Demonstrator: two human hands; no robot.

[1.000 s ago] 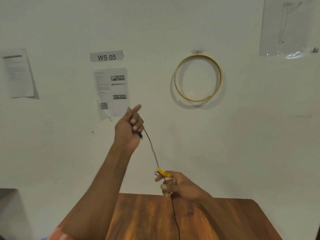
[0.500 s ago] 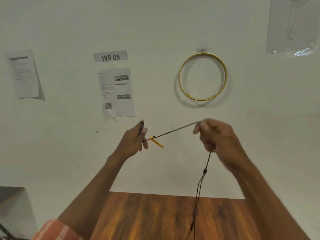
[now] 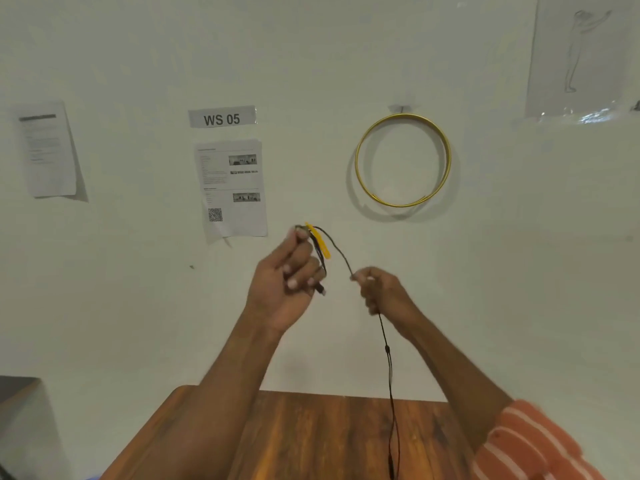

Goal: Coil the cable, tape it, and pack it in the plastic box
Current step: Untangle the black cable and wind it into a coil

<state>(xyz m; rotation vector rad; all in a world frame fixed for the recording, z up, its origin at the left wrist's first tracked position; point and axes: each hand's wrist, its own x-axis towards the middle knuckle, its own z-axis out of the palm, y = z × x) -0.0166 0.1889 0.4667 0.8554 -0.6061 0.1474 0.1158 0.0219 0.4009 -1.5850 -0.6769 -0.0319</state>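
Observation:
A thin black cable (image 3: 388, 368) runs between both raised hands in front of the wall. My left hand (image 3: 289, 275) grips a short folded loop of it, with a yellow tag (image 3: 320, 241) sticking out on top and a dark plug end below the fingers. From there the cable arcs right to my right hand (image 3: 381, 291), which pinches it. Below that hand the cable hangs down over the wooden table (image 3: 311, 441) and leaves the frame at the bottom. No tape or plastic box is in view.
On the white wall hang a gold ring (image 3: 402, 160), a "WS 05" label (image 3: 222, 117), a printed sheet with a QR code (image 3: 231, 188), another sheet (image 3: 46, 150) at the left and a drawing (image 3: 585, 53) at the top right. A grey surface (image 3: 14, 386) shows at the far left.
My right hand has come down and closer to the left hand. The stretched cable between them has slackened into an arc, and my left hand now holds a folded loop with the yellow tag on top.

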